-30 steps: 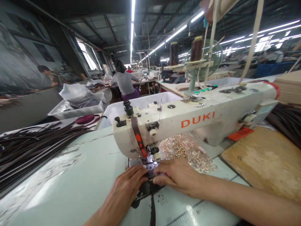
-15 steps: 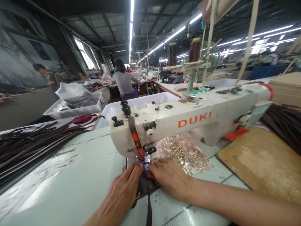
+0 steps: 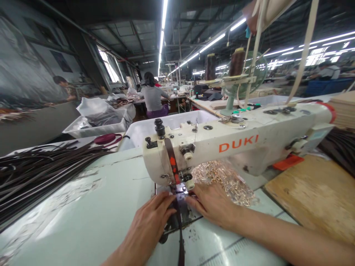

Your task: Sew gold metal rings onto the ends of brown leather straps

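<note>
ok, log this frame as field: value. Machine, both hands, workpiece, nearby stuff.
machine: DUKI sewing machine
workpiece: narrow dark strap, running from needle area toward wearer
left hand: fingertips at strap's left side; grip unclear
right hand: fingertips right of needle area; grip unclear
beneath machine arm: clear bag of gold-coloured metal hardware
far left: pile of dark strips

Sewing machine (image 3: 206, 142): creamy white, big orange letters (image 3: 238, 143), red end (image 3: 330, 112). Brown strip (image 3: 169, 149) on its front, orange-red patches. Long strap (image 3: 181, 240): dark brown. Tabletop (image 3: 111, 207): pale green, black ruler marks (image 3: 235, 246). Metal bits (image 3: 238, 188): shiny gold. Board (image 3: 310, 195): yellowy brown, paler blotches. Thread spools (image 3: 237, 63): dark brown, yellow tops. Fan (image 3: 229, 102): green.
</note>
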`<state>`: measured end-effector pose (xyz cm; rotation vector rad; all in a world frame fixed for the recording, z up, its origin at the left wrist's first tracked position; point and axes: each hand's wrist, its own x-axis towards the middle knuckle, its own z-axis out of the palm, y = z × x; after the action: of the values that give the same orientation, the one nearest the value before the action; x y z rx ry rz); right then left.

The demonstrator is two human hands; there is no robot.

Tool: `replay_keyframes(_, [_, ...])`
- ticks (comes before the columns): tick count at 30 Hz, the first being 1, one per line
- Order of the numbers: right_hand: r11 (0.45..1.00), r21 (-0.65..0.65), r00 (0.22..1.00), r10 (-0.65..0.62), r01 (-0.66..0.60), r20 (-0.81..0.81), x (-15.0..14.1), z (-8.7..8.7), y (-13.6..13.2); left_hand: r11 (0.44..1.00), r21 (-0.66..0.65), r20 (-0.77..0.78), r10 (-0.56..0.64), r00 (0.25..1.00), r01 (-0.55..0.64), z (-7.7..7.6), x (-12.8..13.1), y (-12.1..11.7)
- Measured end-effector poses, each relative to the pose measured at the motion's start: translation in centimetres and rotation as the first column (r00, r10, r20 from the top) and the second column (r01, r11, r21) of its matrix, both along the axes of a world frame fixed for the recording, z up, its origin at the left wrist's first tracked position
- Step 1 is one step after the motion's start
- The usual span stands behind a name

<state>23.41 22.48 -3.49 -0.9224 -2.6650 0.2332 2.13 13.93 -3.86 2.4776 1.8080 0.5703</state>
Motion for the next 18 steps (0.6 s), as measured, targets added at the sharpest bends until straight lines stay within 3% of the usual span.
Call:
replay_keyframes(2, [0.990, -0.031, 0.990, 0.139, -0.140, -0.028, 0.1, -0.1, -0.3, 0.997, -0.053, -0.024, -0.053, 0.998, 0.052, -0.1, 0.3, -0.3])
replay_keyframes(4, [0.942, -0.099, 0.947, 0.318, -0.321, -0.047, 0.3, -0.1, -0.5, 0.990, -0.125, -0.022, -0.061, 0.998, 0.057, 0.2, 0.4, -0.6])
replay_keyframes(6, [0.899, -0.126, 0.907, 0.421, -0.420, -0.023, 0.6, -0.1, -0.6, 0.991, -0.124, -0.017, -0.050, 0.999, 0.047, 0.4, 0.3, -0.9])
replay_keyframes(11, [0.916, -0.023, 0.906, 0.399, -0.400, 0.143, 0.9, 0.0, -1.1, 0.988, 0.030, -0.160, -0.146, 0.976, 0.153, 0.5, 0.6, -1.3])
replay_keyframes(18, [0.907, -0.014, 0.891, 0.417, -0.421, 0.180, 0.8, 0.0, -1.2, 0.986, 0.080, -0.251, -0.125, 0.960, 0.149, 0.8, 0.8, -1.6])
